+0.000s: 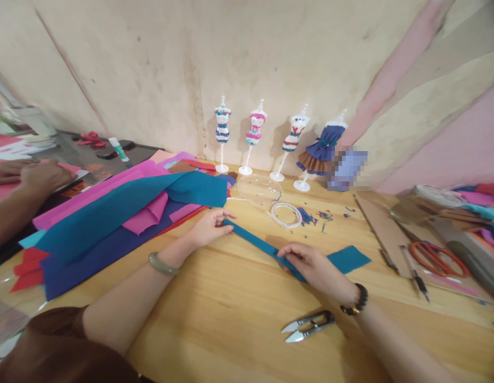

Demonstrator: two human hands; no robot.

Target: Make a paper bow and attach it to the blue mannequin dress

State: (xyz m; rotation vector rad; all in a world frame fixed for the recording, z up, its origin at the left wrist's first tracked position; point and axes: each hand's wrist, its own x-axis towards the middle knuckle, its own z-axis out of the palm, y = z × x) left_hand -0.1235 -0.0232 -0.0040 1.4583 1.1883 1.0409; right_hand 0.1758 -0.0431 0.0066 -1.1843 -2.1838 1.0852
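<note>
A narrow teal crepe-paper strip (254,238) stretches between my two hands over the wooden table. My left hand (209,227), with a pale green bangle on its wrist, pinches the strip's far left end between thumb and fingers. Further along, my right hand (308,260) grips the strip with fingertips pressed together; part of the paper is hidden beneath it. A wider flat teal piece (349,259) shows just beyond that hand. Thread snips (308,325) lie on the table below my right hand, blades pointing left.
Stacked coloured paper sheets (111,213) lie at left. Small dress forms (256,127) line the wall, one wearing a blue and brown dress (324,146). A tape roll (285,215), paper scraps (306,215) and orange-handled scissors (438,259) lie around. Another person's hands (47,175) are at far left.
</note>
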